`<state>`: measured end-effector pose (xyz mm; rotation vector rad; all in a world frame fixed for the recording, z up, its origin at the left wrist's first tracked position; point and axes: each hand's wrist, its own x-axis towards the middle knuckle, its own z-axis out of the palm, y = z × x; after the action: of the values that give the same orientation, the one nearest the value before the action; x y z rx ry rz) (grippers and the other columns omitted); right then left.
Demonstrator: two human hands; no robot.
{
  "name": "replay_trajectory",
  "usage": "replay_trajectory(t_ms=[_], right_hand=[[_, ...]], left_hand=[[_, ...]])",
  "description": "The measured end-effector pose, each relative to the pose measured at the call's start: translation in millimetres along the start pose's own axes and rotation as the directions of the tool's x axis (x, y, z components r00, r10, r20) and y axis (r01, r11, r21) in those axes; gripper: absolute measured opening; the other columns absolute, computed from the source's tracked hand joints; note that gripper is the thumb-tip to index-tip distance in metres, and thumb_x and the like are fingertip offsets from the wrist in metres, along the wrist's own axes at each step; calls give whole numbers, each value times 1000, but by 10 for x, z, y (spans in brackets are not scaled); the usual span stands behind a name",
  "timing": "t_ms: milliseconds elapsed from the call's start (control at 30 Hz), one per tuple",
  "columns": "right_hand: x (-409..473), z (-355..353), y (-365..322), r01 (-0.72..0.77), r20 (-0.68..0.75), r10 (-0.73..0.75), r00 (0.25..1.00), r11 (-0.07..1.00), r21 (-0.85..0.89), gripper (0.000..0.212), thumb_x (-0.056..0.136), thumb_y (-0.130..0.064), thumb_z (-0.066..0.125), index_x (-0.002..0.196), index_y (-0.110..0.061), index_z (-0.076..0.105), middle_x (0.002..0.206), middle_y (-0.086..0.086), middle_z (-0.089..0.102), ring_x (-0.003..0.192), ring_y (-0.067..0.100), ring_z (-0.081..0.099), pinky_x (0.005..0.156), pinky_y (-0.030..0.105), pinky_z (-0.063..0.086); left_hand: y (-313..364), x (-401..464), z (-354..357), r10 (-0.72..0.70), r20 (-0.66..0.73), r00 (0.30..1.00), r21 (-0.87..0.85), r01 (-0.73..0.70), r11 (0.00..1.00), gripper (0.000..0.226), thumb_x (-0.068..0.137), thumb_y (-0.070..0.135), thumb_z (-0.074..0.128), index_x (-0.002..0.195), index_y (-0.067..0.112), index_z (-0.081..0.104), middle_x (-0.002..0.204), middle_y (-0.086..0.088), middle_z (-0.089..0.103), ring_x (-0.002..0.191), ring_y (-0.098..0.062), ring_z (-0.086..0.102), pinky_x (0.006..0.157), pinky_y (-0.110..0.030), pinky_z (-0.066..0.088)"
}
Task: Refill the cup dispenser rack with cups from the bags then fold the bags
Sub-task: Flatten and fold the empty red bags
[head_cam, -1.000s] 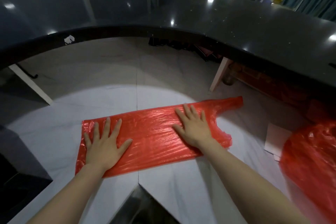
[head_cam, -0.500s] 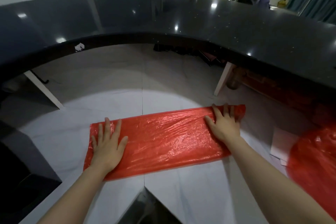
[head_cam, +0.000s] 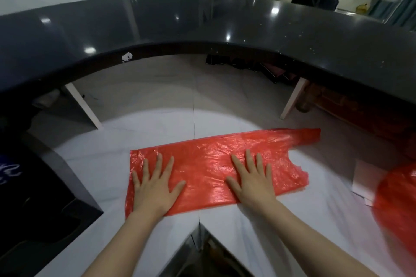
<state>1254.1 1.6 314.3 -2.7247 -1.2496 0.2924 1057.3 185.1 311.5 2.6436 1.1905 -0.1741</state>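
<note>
Right hand (head_cam: 252, 183) back from bag's handle end to mid-bag since half second ago; handles uncovered again. Left hand (head_cam: 155, 189) unchanged at bag's left end. Both palms flat, fingers spread straight, pressing, grasping nothing. Red bag (head_cam: 209, 164) flattened on white counter (head_cam: 108, 164). Second red bag (head_cam: 398, 207) at right edge.

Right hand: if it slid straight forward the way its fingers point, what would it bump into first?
The right hand lies flat on the red bag, fingers pointing away. Going on, it would cross the bag's far edge onto the white counter. Nothing seems to stand in its way before the raised black counter, though depth is unclear.
</note>
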Motion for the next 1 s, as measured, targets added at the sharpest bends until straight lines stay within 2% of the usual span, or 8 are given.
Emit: replay_trajectory(t_ms=[167, 300, 400, 500, 567, 667, 833, 1000], right_hand=[[25, -8, 249, -21, -2, 21, 1000, 999, -35, 70, 82, -78, 3, 144, -52, -15, 157, -6, -23, 144, 24, -24, 116, 50, -11], [39, -127, 712, -15, 12, 16, 1000, 997, -75, 73, 76, -83, -1, 142, -55, -17, 160, -7, -17, 145, 20, -19, 117, 48, -7], [42, -220, 804, -61, 59, 68, 996, 992, -113, 71, 82, -79, 10, 143, -54, -16, 161, -5, -15, 146, 23, -18, 115, 54, -7], [-44, -252, 608, -178, -55, 170, 984, 962, -207, 69, 93, -64, 26, 151, -41, -4, 162, 2, -11, 146, 30, -16, 113, 60, -7], [-189, -226, 399, -142, -141, 116, 983, 971, -190, 71, 94, -56, 34, 152, -39, -3, 161, 3, -13, 146, 30, -19, 114, 59, -8], [-474, -91, 64, -33, -95, 27, 995, 997, -66, 70, 92, -62, 27, 150, -42, -7, 157, -3, -24, 141, 23, -30, 112, 50, -17], [-847, 84, 36, -249, -7, 249, 969, 969, 11, 67, 90, -67, 20, 149, -45, -5, 159, -6, -20, 143, 27, -27, 111, 55, -17], [-1248, -51, 296, -403, -122, 407, 905, 913, 55, 61, 93, -52, 38, 149, -43, 15, 162, 3, -8, 146, 30, -15, 113, 58, -8]], left_hand=[[-30, -39, -47, 86, -52, 995, -21, -87, 996, 83, 72, 83, 1, 138, 43, -32, 151, 4, -30, 139, -20, -30, 114, -44, -14], [-122, -80, -21, 223, -6, 975, 38, -223, 974, 80, 80, 78, 7, 140, 39, -29, 155, 1, -26, 144, -18, -22, 115, -41, -12], [-29, -87, 16, 242, -15, 970, 61, -241, 969, 79, 81, 77, 6, 139, 38, -31, 154, 1, -28, 144, -18, -20, 115, -44, -16], [76, -86, 52, 243, -35, 969, 73, -240, 968, 80, 78, 79, 0, 138, 36, -33, 152, -1, -29, 144, -18, -21, 113, -45, -20], [136, -103, 90, 240, -36, 970, 66, -237, 969, 83, 75, 81, -6, 138, 35, -33, 153, -3, -29, 143, -18, -22, 113, -45, -19], [341, -133, 120, 225, -10, 974, 3, -225, 974, 88, 77, 81, 1, 143, 31, -28, 155, -7, -26, 144, -22, -21, 115, -44, -14], [829, -263, 160, 286, 12, 958, -80, -284, 955, 83, 88, 72, 19, 149, 29, -17, 157, -8, -21, 146, -24, -12, 115, -43, -8], [834, -322, 87, 452, -135, 882, -112, -466, 878, 56, 99, 46, 22, 152, 32, 6, 160, 3, -1, 147, -17, 3, 114, -33, -7]])
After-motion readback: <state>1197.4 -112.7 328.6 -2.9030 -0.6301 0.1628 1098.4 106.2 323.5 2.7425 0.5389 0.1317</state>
